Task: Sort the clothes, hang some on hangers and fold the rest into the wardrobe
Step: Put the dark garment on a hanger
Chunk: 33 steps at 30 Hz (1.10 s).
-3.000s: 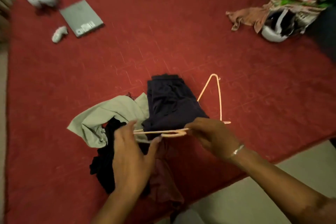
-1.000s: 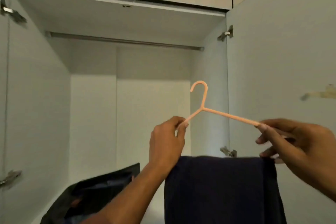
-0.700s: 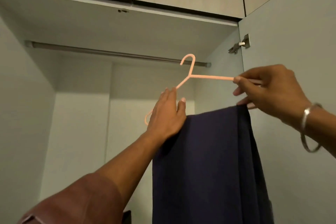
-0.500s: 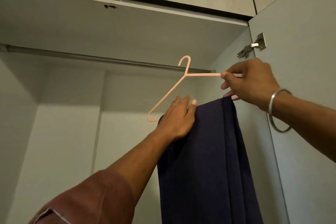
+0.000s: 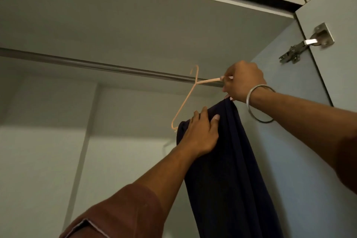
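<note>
One peach hanger (image 5: pixel 185 103) with one dark navy garment (image 5: pixel 228 170) draped over its bar, held up inside the wardrobe at the single metal rail (image 5: pixel 108 67), hook blurred at the rail. Right hand (image 5: pixel 242 82) fingers curled, gripping the hanger's right arm. Left hand (image 5: pixel 201 133) lies on the garment's top fold, fingers fairly straight, thumb over the cloth; one bangle (image 5: pixel 257 102), one door hinge (image 5: pixel 307 45).

Blurred hanger hook (image 5: pixel 195 70); trousers (image 5: pixel 231 170) cut off below.
</note>
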### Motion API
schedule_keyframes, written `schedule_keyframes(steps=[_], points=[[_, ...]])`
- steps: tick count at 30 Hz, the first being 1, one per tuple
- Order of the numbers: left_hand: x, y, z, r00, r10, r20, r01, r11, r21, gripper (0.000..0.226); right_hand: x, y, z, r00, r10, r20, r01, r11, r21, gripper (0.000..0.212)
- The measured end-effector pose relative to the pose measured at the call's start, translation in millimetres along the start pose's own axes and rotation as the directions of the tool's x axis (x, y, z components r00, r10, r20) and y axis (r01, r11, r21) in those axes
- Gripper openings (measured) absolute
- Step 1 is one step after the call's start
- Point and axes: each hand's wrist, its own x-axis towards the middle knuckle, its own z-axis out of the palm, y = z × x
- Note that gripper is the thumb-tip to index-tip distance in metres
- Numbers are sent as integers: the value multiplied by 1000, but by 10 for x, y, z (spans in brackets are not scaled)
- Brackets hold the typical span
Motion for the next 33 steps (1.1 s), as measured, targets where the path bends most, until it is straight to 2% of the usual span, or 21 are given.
schedule_keyframes(steps=[6, 12, 15, 20, 23, 26, 29, 33], points=[[-12, -33, 124, 999, 16, 48, -15, 999, -32, 79, -45, -97, 167, 998, -10, 60, 18, 991, -130, 14], [-195, -62, 181, 1000, 0, 28, 2, 999, -54, 82, -222, 19, 136, 999, 46, 21, -46, 999, -20, 16], [-310, -94, 161, 1000, -10, 1, 10, 1000, -27, 76, -398, 42, 62, 998, 65, 7, -65, 998, 14, 20], [-660, -55, 56, 997, -19, -70, 23, 998, 61, 88, -860, 70, -252, 999, -15, 32, 17, 997, -73, 42], [-1085, 150, -23, 1000, 4, -19, -1, 989, 146, 84, -1283, 101, -530, 994, -45, 101, 61, 985, -162, 41], [-1628, 505, -71, 995, 89, 51, -97, 977, 190, 74, -1831, 160, -925, 978, -54, 203, 105, 962, -251, 34], [-2238, 902, 61, 983, 143, 118, -160, 975, 155, 72, -2414, 289, -1423, 966, -25, 259, 116, 932, -343, 32], [-3130, 1554, 456, 940, 208, 270, -219, 976, 12, 73, -3218, 521, -2266, 936, 135, 324, 21, 900, -435, 29]])
